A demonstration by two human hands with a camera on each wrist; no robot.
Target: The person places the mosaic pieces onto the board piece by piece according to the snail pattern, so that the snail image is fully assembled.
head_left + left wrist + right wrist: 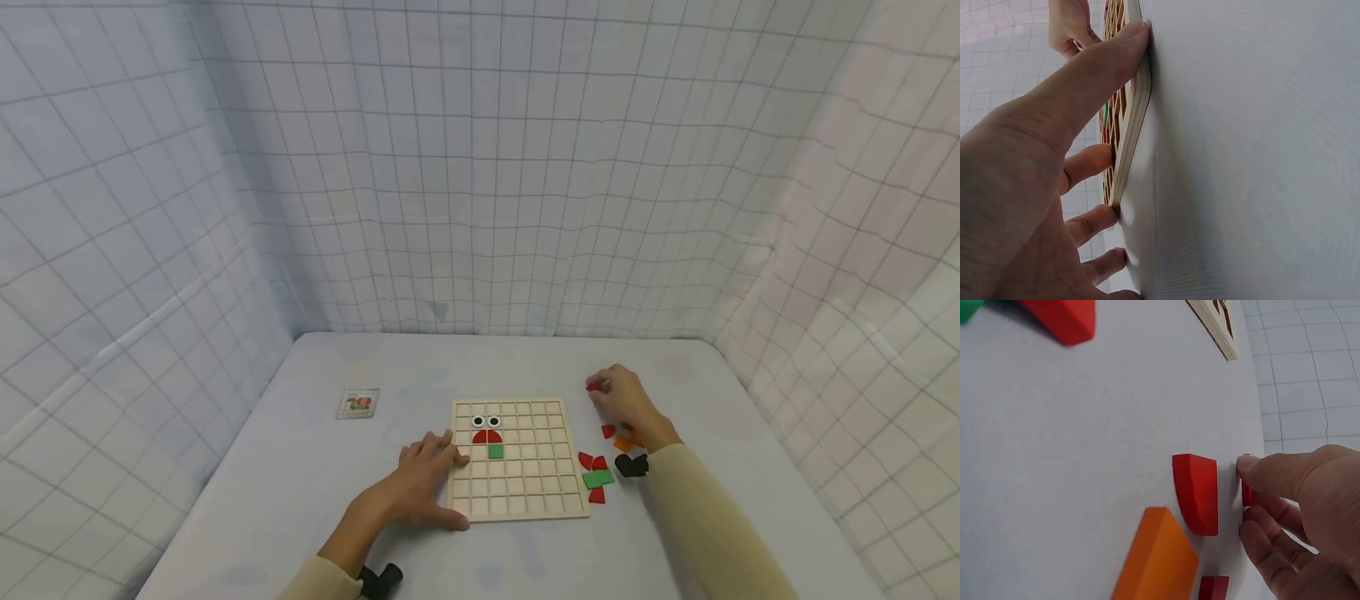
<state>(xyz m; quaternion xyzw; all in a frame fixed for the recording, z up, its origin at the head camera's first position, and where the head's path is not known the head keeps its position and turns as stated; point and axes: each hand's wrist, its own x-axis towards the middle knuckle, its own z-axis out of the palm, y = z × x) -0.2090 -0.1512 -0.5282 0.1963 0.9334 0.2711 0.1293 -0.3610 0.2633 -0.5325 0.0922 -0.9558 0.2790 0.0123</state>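
A light wooden grid board [536, 483] lies flat on the table. On it sit two round eye pieces [493, 422], two red quarter-circle pieces [480, 437] side by side, and a green square [496, 451] below them. My left hand [420, 483] rests at the board's left side, fingers spread, fingertips on the edge and thumb at the near-left corner. Beyond the board's right side, my right hand [624, 398] pinches a small red piece [1247, 495] between thumb and fingers, close over the table. The fingers hide most of its outline.
Right of the board lie several loose red pieces [597, 496], green pieces [597, 479] and orange pieces [622, 443]. A small picture card [358, 404] lies on the left of the table. Gridded white cloth [480, 208] hangs behind and on both sides.
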